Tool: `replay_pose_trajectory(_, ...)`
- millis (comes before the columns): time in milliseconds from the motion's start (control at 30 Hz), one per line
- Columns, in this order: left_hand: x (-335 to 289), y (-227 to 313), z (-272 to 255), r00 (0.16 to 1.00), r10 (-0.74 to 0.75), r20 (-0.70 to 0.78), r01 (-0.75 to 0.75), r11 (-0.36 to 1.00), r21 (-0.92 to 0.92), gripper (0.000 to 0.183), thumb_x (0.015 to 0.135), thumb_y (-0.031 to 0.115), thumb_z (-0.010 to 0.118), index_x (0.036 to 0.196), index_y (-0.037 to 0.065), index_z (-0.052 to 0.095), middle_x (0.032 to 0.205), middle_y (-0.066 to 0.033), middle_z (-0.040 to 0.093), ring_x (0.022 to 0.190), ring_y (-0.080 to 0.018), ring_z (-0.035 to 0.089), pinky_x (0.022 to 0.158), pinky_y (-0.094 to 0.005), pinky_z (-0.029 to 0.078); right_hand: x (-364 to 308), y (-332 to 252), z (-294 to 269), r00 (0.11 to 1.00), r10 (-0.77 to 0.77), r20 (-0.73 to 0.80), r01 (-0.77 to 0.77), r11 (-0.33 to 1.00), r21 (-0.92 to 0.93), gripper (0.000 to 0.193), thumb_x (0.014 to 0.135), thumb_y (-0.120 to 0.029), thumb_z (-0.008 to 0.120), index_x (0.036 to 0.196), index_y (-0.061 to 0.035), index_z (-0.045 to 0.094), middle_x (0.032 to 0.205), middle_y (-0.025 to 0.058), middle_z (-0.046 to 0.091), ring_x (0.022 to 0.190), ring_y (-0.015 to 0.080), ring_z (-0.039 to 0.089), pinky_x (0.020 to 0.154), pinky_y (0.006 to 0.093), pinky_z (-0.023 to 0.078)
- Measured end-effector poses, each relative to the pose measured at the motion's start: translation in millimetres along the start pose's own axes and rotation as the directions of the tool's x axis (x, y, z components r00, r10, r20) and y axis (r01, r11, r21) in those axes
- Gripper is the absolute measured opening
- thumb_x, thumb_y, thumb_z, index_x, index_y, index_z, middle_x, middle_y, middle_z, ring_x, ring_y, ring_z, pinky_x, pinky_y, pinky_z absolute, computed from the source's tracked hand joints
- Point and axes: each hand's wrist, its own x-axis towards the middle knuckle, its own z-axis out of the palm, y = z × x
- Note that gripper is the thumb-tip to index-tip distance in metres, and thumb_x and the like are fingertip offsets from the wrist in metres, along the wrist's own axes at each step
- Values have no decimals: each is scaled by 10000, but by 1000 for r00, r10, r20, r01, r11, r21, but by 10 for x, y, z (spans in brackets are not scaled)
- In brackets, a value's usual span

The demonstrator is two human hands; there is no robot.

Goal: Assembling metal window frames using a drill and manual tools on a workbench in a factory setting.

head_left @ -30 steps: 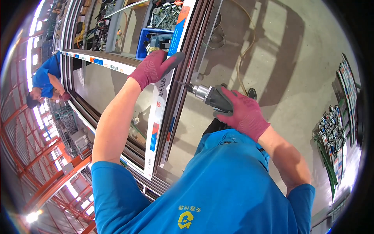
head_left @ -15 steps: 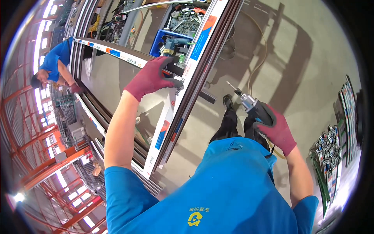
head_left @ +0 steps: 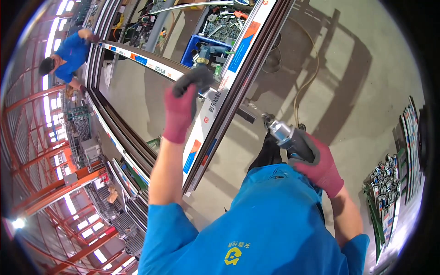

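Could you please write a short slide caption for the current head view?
Gloved right hand holds a drill beside a brown-and-white frame, gloved left hand near its crossbar.

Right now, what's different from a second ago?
The right grip has drawn the drill back from the frame, rightward and toward the body. The left grip, earlier lying across the frame, has turned to point more forward; whether it holds anything is unclear. The drill remains in hand, and the frame stays in place.
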Motion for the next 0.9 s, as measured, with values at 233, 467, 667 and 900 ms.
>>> replay_pose_trajectory(233,-711,0,843,960,-232,-156,52,696,-716,371,1094,106,563,1465,116,581,1354,-160,688,1185,-316,714,985,-470,618,3,-64,190,984,-156,83,166,978,-128,865,774,-165,880,1539,5,512,1327,181,709,1219,194,655,1070,353,496)
replay_pose_trajectory(467,-802,-79,1000,959,-229,-165,24,647,-762,362,1097,112,567,1458,110,571,1337,-173,673,1195,-334,692,973,-479,611,17,-5,187,988,-129,80,136,987,-88,830,790,-138,868,1532,2,524,1295,163,723,1188,185,668,1055,353,509)
replay_pose_trajectory(667,-801,-104,1215,936,-251,-246,12,723,-691,300,1104,114,562,1400,75,599,1304,-170,671,1156,-321,688,957,-459,603,10,149,142,986,-164,41,169,946,-275,805,803,-172,874,1520,-21,540,1305,202,709,1162,265,721,1025,379,541)
replay_pose_trajectory(900,-853,-262,1448,919,-278,-280,53,790,-611,263,1107,114,555,1353,32,599,1254,-165,674,1103,-300,689,938,-458,593,-105,179,239,978,-191,-87,115,835,-538,815,792,-254,894,1502,-42,555,1303,237,684,1155,427,696,978,447,573)
